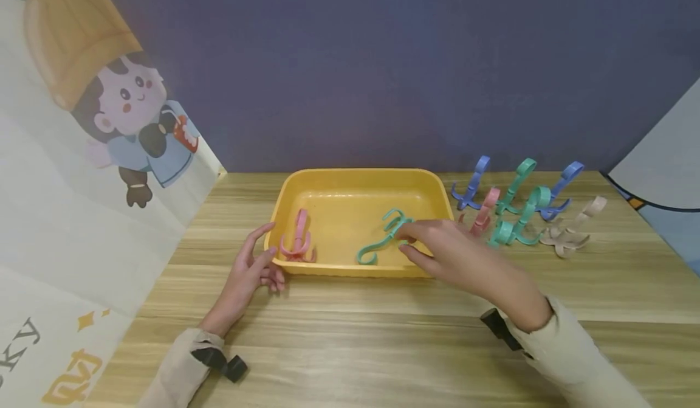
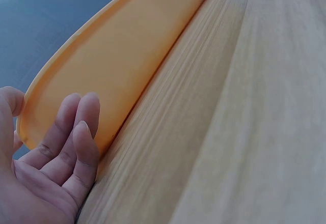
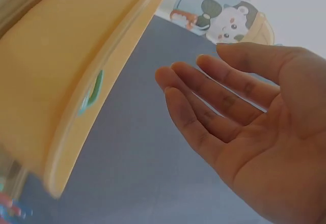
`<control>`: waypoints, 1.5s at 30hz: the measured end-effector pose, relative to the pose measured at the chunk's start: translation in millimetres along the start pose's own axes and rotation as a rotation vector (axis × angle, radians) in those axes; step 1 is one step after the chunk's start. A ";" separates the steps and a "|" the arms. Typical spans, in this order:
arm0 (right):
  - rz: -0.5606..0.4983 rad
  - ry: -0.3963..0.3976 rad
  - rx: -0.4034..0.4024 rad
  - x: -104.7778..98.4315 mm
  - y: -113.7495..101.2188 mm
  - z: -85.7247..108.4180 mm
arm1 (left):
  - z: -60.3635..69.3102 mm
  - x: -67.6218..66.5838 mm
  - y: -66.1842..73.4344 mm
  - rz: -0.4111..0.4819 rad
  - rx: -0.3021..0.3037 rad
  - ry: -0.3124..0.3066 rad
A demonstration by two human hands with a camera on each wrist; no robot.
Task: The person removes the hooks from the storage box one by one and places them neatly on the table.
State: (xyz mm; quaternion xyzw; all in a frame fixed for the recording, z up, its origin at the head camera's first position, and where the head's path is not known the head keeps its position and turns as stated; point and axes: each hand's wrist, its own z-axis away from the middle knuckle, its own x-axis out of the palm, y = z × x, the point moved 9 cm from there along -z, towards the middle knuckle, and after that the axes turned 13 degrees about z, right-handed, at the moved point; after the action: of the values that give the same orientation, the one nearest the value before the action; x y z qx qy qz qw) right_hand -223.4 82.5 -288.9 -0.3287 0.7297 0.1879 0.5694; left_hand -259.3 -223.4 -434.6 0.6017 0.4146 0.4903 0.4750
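Note:
My left hand [image 1: 254, 265] rests against the left end of a yellow plastic tray [image 1: 355, 270], thumb and index finger touching its rim. Its other fingers are loosely bent beside the outer wall, as the left wrist view shows. Above the tray's right side hovers my right hand [image 1: 456, 253], fingers apart and holding nothing in the right wrist view. Just under its fingertips, a green multi-prong hook [image 1: 374, 250] lies in the tray, partly covered by the hand in the head view. A pink multi-prong hook [image 1: 299, 238] sits in the tray's left part.
Right of the tray, several similar hooks sit on the wooden table [image 1: 350, 335]: blue [image 1: 474, 180], green [image 1: 519, 180], pink [image 1: 485, 210] and beige [image 1: 569, 235]. A dark blue panel [image 1: 383, 73] rises behind the table. A printed wall [image 1: 54, 213] stands at left.

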 end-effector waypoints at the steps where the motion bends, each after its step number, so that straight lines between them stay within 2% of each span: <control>1: -0.009 -0.004 -0.008 2.2 -3.1 -4.0 | 0.7 -0.8 0.7 0.001 0.002 0.005; 8: -0.063 -0.044 -0.057 23.6 -17.4 -22.8 | -0.9 1.8 -4.0 0.045 -0.008 0.005; 15: -0.118 -0.133 -0.042 67.9 -23.1 -33.2 | -0.4 0.6 -1.3 0.037 -0.002 0.018; 19: -0.134 -0.212 -0.029 92.2 -21.6 -31.1 | -0.6 1.4 -0.1 0.042 -0.007 0.017; 23: -0.165 -0.253 -0.006 103.0 -19.1 -28.6 | 0.1 0.5 1.1 0.046 -0.014 0.020; 28: -0.148 -0.233 0.011 101.2 -16.4 -28.7 | 0.3 1.3 1.3 0.045 -0.010 0.013; 31: -0.116 -0.193 0.013 93.0 -15.3 -29.3 | 0.3 1.9 0.5 0.044 -0.006 0.005; 37: -0.074 -0.098 0.005 65.9 -10.5 -30.7 | 0.3 2.6 1.1 0.039 -0.003 0.007; 41: -0.061 0.009 -0.043 43.7 -6.2 -30.7 | -0.1 2.5 1.4 0.033 -0.001 0.006; 45: -0.113 0.084 -0.052 27.6 0.1 -29.0 | -0.4 0.9 -0.2 0.032 -0.005 0.012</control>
State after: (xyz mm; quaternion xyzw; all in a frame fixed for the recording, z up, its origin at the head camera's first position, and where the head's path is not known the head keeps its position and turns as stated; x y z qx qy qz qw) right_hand -247.7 56.4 -307.1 -0.3916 0.7282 0.1604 0.5391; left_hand -259.5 -222.4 -434.6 0.6042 0.4064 0.5024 0.4662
